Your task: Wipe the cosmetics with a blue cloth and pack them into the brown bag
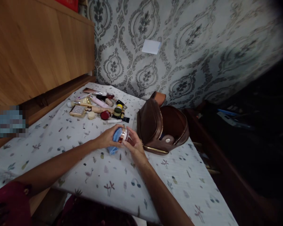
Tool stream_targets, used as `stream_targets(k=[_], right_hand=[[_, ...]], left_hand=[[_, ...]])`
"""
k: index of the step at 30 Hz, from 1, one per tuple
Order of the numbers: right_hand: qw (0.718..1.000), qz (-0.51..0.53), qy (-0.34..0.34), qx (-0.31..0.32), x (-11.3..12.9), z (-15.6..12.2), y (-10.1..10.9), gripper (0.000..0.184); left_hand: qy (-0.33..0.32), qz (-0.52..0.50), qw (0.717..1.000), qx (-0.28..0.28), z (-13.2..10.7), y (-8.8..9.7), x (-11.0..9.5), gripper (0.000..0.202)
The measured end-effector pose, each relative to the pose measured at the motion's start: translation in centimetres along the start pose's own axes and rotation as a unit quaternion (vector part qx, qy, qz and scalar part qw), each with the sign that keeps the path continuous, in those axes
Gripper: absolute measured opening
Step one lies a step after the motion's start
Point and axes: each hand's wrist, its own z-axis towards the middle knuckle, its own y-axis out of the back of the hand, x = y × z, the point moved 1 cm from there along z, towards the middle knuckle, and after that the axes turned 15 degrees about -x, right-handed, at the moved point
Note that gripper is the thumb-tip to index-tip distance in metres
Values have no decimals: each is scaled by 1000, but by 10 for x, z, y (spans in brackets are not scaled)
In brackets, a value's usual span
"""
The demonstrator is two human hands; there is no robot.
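My left hand is closed around a blue cloth, which is pressed against a small clear jar with a rose-gold band. My right hand grips that jar from the right side. Both hands hover just above a white tablecloth printed with small flamingos and leaves. The cloth hangs below my left fingers and touches the table.
A brown leather bag lies unzipped to the right of my hands. Several cosmetics, tubes, compacts and a red round case, are piled at the table's far side. A wooden cabinet stands to the left, patterned wallpaper behind.
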Motion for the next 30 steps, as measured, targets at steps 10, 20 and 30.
stream_targets(k=[10,20,30], right_hand=[[999,1,24,23,7,-2,-1,72],[1000,-20,21,-7,1,2,6,65],[996,-43,-73,-19,-12,9,9,54]], left_hand=[[8,-24,1000,2,0,1,-1,84],[10,4,1000,17,-1,-1,2,91],[-50,55,997,32,1,-2,-1,96]])
